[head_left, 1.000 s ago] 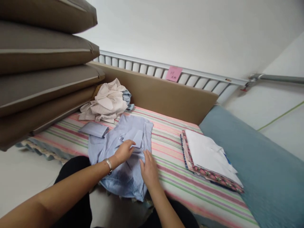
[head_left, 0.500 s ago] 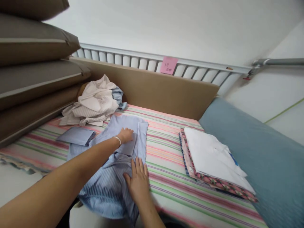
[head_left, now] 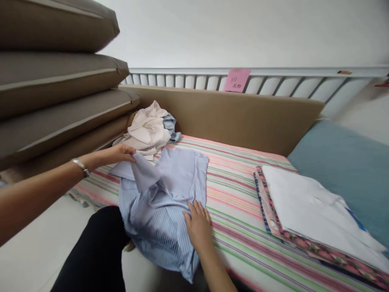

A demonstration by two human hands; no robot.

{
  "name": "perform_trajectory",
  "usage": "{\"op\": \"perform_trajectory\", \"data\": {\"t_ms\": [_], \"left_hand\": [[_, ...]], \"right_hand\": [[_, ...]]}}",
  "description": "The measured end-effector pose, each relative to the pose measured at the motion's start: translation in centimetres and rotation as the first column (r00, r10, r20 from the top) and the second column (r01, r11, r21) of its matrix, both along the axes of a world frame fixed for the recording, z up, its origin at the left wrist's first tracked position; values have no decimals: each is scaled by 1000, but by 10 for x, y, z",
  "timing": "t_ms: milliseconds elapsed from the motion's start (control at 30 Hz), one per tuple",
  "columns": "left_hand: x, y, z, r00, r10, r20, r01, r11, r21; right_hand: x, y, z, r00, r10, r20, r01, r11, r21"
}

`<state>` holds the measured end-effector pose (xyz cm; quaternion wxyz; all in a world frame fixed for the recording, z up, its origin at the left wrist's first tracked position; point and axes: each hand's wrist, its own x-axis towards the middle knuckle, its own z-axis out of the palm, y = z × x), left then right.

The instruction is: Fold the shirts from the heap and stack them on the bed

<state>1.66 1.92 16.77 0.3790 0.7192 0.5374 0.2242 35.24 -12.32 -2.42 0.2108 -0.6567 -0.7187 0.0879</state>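
Note:
A light blue striped shirt [head_left: 165,202] lies partly folded on the striped bed cover [head_left: 231,190], its lower part hanging over the front edge. My left hand [head_left: 120,153] pinches one sleeve [head_left: 145,173] of the shirt and holds it lifted out to the left. My right hand [head_left: 198,221] lies flat on the shirt's right side with its fingers spread, pressing the cloth down.
A heap of pale crumpled clothes [head_left: 148,129] sits behind the shirt. A stack of folded garments [head_left: 316,215], white on top, lies at the right. Grey cushions [head_left: 57,97] are piled at the left, a brown board [head_left: 237,117] and white railing [head_left: 273,83] behind, a blue mattress [head_left: 349,162] far right.
My left hand left the middle of the shirt, took hold of a sleeve and drew it up and to the left. My right hand stayed flat on the shirt. The view shifted.

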Motion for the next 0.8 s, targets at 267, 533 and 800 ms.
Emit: {"op": "perform_trajectory", "data": {"t_ms": [267, 533, 800], "left_hand": [[-85, -66, -51, 921, 259, 290, -256, 965, -52], [-91, -62, -29, 872, 224, 436, -241, 970, -17], [-52, -77, 12, 843, 231, 486, -321, 940, 111]], "right_hand": [[-2, -2, -16, 996, -15, 91, 9, 997, 73], [1, -2, -21, 987, -10, 162, -8, 993, 115], [8, -1, -24, 997, 32, 74, -60, 909, 413]]}}
